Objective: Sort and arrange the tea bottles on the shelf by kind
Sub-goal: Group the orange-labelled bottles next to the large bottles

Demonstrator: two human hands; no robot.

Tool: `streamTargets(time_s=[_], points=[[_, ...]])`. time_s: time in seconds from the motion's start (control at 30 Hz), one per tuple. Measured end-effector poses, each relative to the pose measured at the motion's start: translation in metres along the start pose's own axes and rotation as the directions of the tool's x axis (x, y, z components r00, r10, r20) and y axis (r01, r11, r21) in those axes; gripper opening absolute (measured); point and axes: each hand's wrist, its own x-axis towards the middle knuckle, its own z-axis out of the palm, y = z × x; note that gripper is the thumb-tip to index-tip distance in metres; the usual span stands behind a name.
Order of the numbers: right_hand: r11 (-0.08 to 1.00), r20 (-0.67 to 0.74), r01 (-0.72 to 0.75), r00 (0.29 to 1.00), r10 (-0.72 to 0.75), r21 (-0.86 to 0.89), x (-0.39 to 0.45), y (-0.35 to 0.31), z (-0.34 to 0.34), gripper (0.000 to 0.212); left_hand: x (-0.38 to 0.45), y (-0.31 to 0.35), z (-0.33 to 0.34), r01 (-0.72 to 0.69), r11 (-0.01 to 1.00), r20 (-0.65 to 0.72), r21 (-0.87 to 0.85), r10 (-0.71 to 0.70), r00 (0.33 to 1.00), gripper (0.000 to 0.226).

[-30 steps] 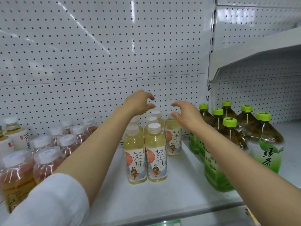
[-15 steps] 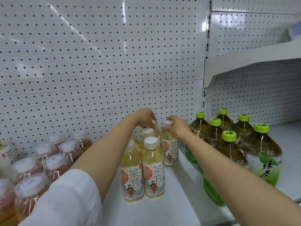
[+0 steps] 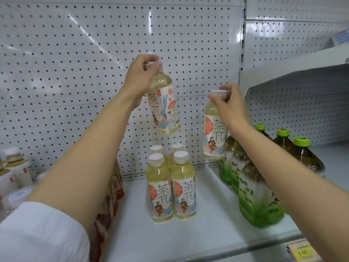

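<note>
pale bottles hang below hands

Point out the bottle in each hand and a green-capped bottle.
Left-hand bottle (image 3: pixel 164 108), head view, on its label.
Right-hand bottle (image 3: pixel 213 133), head view, on its label.
Green-capped bottle (image 3: pixel 301 142), head view, on its cap.

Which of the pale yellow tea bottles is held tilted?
The bottle in the left hand, the pale bottle with the bird label: its base swings right. The right hand's bottle hangs nearly upright; four others stand on the shelf.

Shop (pegboard shelf, price tag).
</note>
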Motion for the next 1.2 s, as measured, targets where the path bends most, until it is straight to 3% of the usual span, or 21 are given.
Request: streamTargets(time_s=[0.17,0.3,0.53,0.73,0.97,1.03,1.1,1.2], points=[[0.99,-0.076,0.084,0.994,-0.076,0.116,-0.022,-0.023,-0.02,0.034,-0.03,0.038,-0.011,-0.11,0.99,-0.089,-0.086,0.103,0.991,0.027],[0.977,0.045,0.069,0.996,-0.08,0.201,-0.059,-0.03,-0.033,0.025,-0.081,0.046,-0.01,-0.074,0.995,-0.095,-0.069,0.067,0.993,0.025],[0.975,0.285,-0.028,0.958,-0.037,0.222,-0.145,0.003,-0.018,0.031,-0.183,-0.028,0.007,0.001,0.951,-0.1,0.308,0.032,0.994,0.031],[0.985,0.292,0.105,0.946,-0.141,0.135,-0.174,0.036,0.009,0.028,-0.225,-0.07,0.024,-0.005,0.917,-0.148,0.399,0.07,0.986,0.027],[0.978,0.245,0.124,0.956,-0.163,0.165,-0.179,0.05,0.029,0.028,-0.229,-0.096,0.038,0.066,0.927,-0.158,0.37,-0.007,0.987,0.027],[0.985,0.257,0.088,0.958,-0.125,0.151,-0.181,0.052,0.028,0.036,-0.231,-0.093,0.039,0.071,0.925,-0.124,0.374,-0.026,0.992,0.032],[0.989,0.28,-0.003,0.959,-0.039,0.147,-0.188,0.06,0.019,0.058,-0.236,-0.092,0.031,0.085,0.926,-0.098,0.369,-0.052,0.994,0.05],[0.983,0.387,-0.154,0.916,0.102,0.105,-0.212,0.082,0.003,0.088,-0.263,-0.106,0.015,0.24,0.916,-0.076,0.321,-0.227,0.971,0.086]])
